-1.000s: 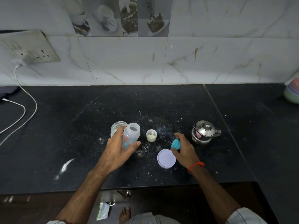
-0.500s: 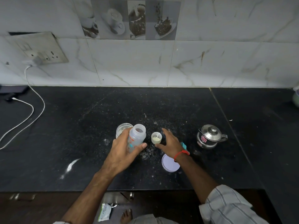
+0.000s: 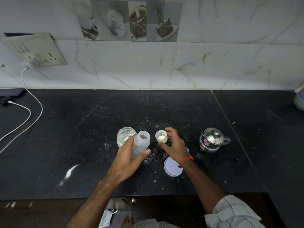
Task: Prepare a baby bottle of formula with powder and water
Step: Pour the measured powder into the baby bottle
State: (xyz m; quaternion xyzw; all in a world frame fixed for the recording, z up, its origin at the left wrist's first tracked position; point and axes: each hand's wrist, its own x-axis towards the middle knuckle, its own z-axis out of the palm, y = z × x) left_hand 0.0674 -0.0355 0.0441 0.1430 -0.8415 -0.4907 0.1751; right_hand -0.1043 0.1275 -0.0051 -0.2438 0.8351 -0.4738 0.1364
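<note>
My left hand grips an open, clear baby bottle, upright on the black counter. Just behind it stands a glass jar of white powder, lid off. My right hand curls around a small white cup with powder in it; thumb and fingers touch its sides. A teal bottle cap peeks out behind the right wrist. A lilac lid lies flat under that wrist. A small steel kettle with its lid on stands to the right.
Spilled powder dusts the counter around the bottle, with a white smear at the front left. A white charging cable runs from a wall socket across the left side. A pale bowl sits at the far right edge.
My right hand left the teal cap by the lilac lid, moved left and closed around the small powder cup. My left hand stayed on the bottle.
</note>
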